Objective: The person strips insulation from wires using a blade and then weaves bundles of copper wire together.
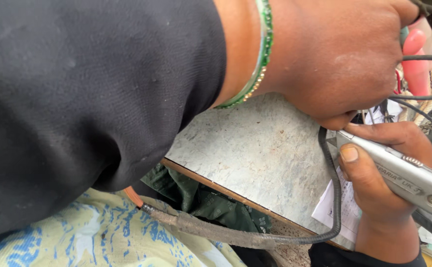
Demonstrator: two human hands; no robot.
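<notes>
Sleeve: black fabric sleeve [77, 94] right up against the lens, eats the whole left half of the view and hides whatever's under it.
Bangles: thin green ones with a beaded gold edge [261, 54] round the wrist where the sleeve ends.
Left hand: left hand [339, 54] comes in from the top, back of the hand facing the camera, fingers curled down and in. Fingertips are tucked under the palm, so I honestly can't tell what it's pinching, if anything. It sits right where the cable and the knife's front end meet.
Right hand: right hand [381, 173] comes up from the bottom right, wrapped tight round a metal utility knife [398, 173], thumb pressed along the near side of the handle.
Knife: silvery grey body, screw near the back end, runs off the right edge. Front tip goes under the left hand, so no blade is visible.
Cable: black ribbed cable [335, 198] drops from under the left hand, curves along the table edge, then runs left into a grey taped stretch with a bit of bare copper-coloured end near the sleeve.
Table: worn mottled grey tabletop [255, 148] with a brown edge strip.
Paper: white printed sheet [342, 205] under the right hand, mostly covered.
Cloth: pale yellow and blue fabric [102, 232] bottom left, dark green patterned cloth [211, 202] under the table edge.
Background: top right is a mess of wires plus something pink [416, 54], cropped and too blurry to call.
</notes>
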